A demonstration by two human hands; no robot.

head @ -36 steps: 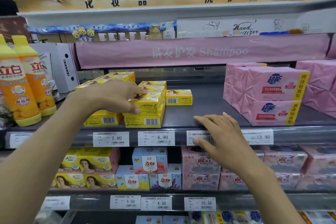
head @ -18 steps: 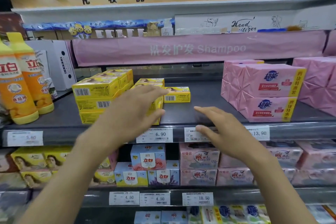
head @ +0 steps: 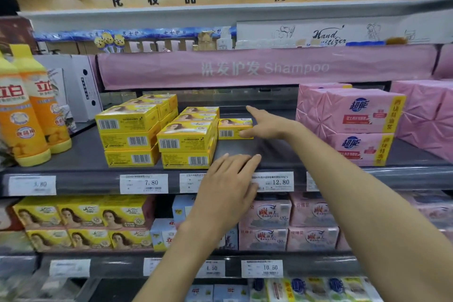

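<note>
While two yellow stacks (head: 186,141) stand squared, the lone box (head: 232,123) at their 3 o'clock lies unstacked. The right hand (head: 268,125) spreads wide against it, and the left hand (head: 228,186) hovers flat and empty.

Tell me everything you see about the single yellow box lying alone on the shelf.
The lone box is a small yellow carton, seemingly cardboard, with a portrait on top and a barcode in front. Closed, it lies flat on the dark shelf, just right of the yellow stacks. The thumb of the right hand touches its right end.
</note>
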